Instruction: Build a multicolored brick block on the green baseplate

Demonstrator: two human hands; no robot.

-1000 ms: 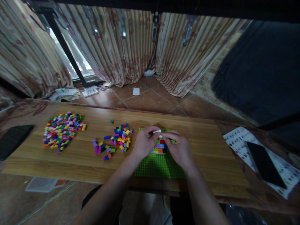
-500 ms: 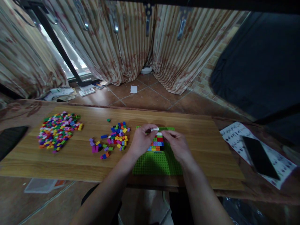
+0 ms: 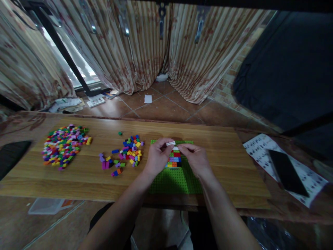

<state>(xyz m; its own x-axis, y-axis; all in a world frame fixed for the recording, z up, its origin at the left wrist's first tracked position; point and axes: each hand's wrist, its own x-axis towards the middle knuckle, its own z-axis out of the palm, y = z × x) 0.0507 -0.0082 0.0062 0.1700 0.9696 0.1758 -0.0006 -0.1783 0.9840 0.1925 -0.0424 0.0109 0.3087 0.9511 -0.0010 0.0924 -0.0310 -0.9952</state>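
Note:
A green studded baseplate (image 3: 177, 182) lies on the wooden table (image 3: 221, 173) in front of me. Rows of coloured bricks (image 3: 174, 160) are stacked on its far half. My left hand (image 3: 156, 158) pinches a small white brick (image 3: 171, 143) just above that stack. My right hand (image 3: 196, 159) is curled, its fingertips meeting the left hand's at the white brick. To the left lies a small scatter of loose bricks (image 3: 128, 151), and further left a large pile of bricks (image 3: 65, 144).
A black phone (image 3: 284, 172) rests on a printed sheet (image 3: 260, 147) at the table's right end. A dark flat object (image 3: 11, 156) sits at the left edge. Curtains (image 3: 145, 45) hang beyond, with papers (image 3: 78, 102) on the tiled floor.
Both hands stay together over the brick stack with the white brick. The view has shifted slightly, and nothing on the table has moved.

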